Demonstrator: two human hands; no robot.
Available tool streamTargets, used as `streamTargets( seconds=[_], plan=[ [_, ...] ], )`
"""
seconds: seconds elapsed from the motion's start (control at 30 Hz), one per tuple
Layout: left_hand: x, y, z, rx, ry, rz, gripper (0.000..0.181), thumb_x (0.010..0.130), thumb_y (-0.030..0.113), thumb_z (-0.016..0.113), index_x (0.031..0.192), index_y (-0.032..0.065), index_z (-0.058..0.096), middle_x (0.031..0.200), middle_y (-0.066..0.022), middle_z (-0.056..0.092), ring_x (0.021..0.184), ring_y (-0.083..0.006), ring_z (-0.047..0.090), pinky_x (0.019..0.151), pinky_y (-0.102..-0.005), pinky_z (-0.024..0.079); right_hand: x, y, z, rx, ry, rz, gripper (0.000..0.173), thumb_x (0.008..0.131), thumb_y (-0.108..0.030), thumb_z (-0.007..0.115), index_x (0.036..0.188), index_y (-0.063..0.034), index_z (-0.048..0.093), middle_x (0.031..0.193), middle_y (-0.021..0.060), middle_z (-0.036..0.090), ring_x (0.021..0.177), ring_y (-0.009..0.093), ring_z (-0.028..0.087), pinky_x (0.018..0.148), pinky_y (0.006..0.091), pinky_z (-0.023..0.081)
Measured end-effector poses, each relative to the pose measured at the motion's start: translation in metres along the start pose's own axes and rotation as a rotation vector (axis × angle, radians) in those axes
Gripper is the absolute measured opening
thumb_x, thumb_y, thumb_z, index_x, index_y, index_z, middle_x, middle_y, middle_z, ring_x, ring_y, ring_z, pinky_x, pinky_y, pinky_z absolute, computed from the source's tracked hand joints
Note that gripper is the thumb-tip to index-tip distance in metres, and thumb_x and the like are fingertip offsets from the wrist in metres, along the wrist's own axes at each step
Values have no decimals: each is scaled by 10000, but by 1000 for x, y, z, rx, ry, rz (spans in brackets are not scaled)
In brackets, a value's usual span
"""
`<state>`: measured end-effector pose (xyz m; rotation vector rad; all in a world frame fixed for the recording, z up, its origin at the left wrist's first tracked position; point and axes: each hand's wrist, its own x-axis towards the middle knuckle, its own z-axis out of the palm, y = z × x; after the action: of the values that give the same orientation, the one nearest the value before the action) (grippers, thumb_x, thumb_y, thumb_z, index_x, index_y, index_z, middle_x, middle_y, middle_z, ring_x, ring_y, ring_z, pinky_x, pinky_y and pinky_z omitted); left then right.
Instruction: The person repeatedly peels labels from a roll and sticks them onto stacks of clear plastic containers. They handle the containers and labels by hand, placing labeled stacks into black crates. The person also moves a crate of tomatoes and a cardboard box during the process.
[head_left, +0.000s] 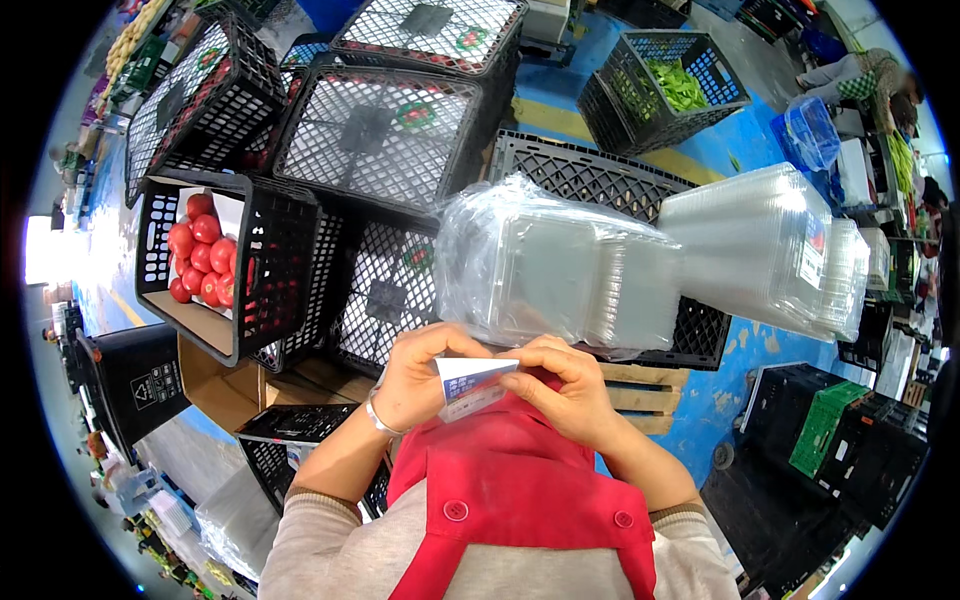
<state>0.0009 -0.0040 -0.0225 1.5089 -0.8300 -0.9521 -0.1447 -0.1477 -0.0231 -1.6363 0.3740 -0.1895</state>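
My left hand (421, 375) and my right hand (564, 386) meet in front of the red apron (525, 480). Between them is a small printed label (471, 386), white along its folded-over top edge, with coloured print and writing below. Both hands pinch it, the right by its right corner. Just beyond my fingers sits a plastic-wrapped stack of clear plastic containers (551, 270). To its right lies a taller nested stack of clear plastic containers (750, 240), which bears a label with writing. Both stacks rest on a black plastic crate (697, 330).
A black crate of red tomatoes (201, 259) stands tilted at the left. Several black crates with mesh-covered tops (375, 127) are stacked ahead. Another black crate (667, 90) holds leafy greens. A wooden pallet (641, 397) lies below. At the far right, a person (862, 79) bends over.
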Motion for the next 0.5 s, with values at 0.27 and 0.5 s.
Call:
streamTargets(
  seconds=[0.27,0.5],
  plan=[
    [-9,-13,7,-116,24,71,235,679,14,792,798,21,590,785,-56,582,657,-102,531,571,-216,414,-7,-4,-1,-158,34,-106,140,751,-140,722,869,-73,688,784,29,649,756,196,590,722,316,402],
    [-2,-17,14,60,35,159,249,628,77,821,689,50,581,646,-33,546,550,-115,474,493,-234,339,-16,0,-3,-53,93,-70,120,759,-166,724,842,-86,689,851,29,647,837,177,589,778,313,392]
  ],
)
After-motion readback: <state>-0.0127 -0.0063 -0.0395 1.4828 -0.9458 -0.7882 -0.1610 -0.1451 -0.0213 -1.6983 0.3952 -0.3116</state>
